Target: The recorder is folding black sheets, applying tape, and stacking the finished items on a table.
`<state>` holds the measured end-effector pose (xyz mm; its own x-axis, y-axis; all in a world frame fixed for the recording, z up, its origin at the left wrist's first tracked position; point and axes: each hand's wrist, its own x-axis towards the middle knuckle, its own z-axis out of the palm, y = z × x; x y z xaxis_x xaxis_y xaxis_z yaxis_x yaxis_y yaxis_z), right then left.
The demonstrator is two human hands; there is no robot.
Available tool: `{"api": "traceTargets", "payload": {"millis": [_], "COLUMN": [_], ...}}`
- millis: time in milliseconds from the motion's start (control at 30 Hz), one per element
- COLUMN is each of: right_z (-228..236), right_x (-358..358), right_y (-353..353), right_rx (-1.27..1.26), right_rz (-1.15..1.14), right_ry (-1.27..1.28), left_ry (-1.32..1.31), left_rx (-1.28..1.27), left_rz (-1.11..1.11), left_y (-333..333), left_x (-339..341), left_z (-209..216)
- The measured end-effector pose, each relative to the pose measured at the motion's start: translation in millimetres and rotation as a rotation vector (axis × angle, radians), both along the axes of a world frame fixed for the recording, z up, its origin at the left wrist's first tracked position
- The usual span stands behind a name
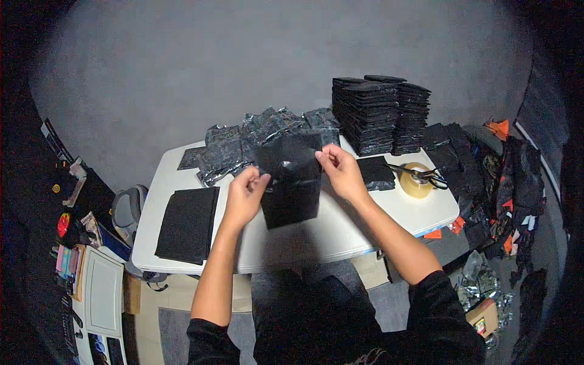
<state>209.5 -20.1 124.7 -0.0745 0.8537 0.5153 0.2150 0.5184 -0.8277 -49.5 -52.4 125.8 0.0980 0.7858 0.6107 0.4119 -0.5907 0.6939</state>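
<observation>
Between my two hands, over the middle of the white table (340, 237), hangs a flat black bag (292, 194) with a glossy, thin-looking upper part. My left hand (244, 193) pinches its left side. Higher up, the fingers of my right hand (342, 173) close on its right edge. Whatever is inside the bag cannot be made out. Left of my left hand lies a neat stack of black sheets (185, 225). Behind the bag is a heap of shiny plastic-wrapped black packets (224, 149). A flat black packet (375, 172) rests beyond my right hand.
Tall stacks of black flat pieces (365, 115) stand at the back right. A roll of clear tape (415, 187) with black-handled scissors (431, 177) on it sits near the right edge. Dark and orange items (508, 188) pile up beyond. A white cabinet (100, 292) stands lower left.
</observation>
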Motion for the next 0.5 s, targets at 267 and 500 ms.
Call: {"api": "traceTargets", "payload": {"millis": [267, 500], "right_z": [9.0, 7.9], "right_x": [1.0, 2.1], "right_y": [-8.9, -2.2], "right_rx": [-0.074, 0.001], "right_rz": [0.013, 0.013], "right_ry": [0.109, 0.112], "left_ry": [-0.299, -0.182], "left_rx": [-0.218, -0.249], "left_rz": [-0.125, -0.201], "left_y": [2.5, 8.3], "left_x": [0.7, -4.3], "left_z": [3.9, -1.7]}}
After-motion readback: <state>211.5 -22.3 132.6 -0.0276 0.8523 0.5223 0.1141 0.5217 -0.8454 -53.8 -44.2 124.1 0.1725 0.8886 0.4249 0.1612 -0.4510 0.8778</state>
